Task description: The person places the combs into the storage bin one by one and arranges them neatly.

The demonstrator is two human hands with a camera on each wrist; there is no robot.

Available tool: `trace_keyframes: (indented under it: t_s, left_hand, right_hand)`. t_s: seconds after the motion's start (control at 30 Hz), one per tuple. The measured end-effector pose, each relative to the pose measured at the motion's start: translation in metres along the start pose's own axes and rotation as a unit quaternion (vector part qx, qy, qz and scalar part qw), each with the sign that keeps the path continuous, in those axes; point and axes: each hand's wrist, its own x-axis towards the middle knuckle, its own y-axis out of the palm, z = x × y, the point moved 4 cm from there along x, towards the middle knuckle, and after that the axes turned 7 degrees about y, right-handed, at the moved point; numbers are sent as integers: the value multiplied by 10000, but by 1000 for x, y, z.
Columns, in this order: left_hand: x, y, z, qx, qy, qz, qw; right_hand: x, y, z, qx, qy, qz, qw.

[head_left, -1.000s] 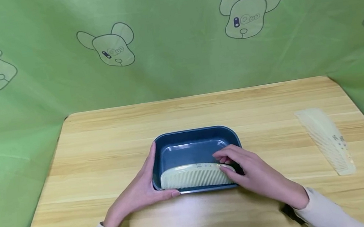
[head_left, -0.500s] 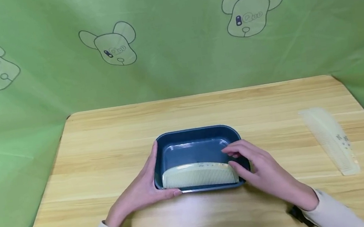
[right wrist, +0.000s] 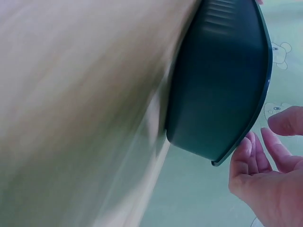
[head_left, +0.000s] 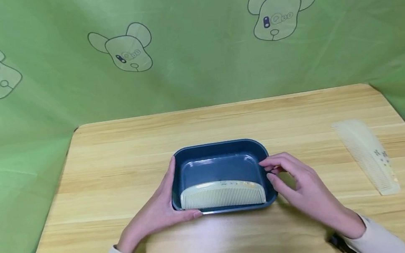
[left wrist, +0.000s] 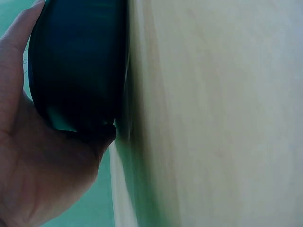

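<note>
A dark blue rectangular plastic tray (head_left: 213, 152) with high walls sits in the middle of the table in the head view. Inside it, along the front wall, lies a pale cream comb (head_left: 222, 195), teeth toward the front edge. My left hand (head_left: 156, 210) grips the tray's left end, thumb along the front rim and fingers against the left wall; the left wrist view shows this hand (left wrist: 52, 156) around the corner. My right hand (head_left: 304, 185) is by the right rim, fingers loosely bent and holding nothing. In the right wrist view its fingertips (right wrist: 250, 138) come close to the rim.
A second pale comb (head_left: 367, 157), with a small flower pattern, lies slanted on the wooden table (head_left: 121, 140) at the right. Green cloth (head_left: 196, 76) printed with bear heads hangs behind and beside the table.
My right hand has drawn away from the comb and moved right, out to the tray's right rim. The comb stays in the tray, and my left hand keeps its grip.
</note>
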Motion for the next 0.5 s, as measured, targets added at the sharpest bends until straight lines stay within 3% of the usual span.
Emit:
trace_keyframes:
  t_s: [0.5]
  left_hand:
    - [0,0,-2,17,-63,5,10000]
  right_hand:
    - [-7,-12,-11,302,182,-227,9991]
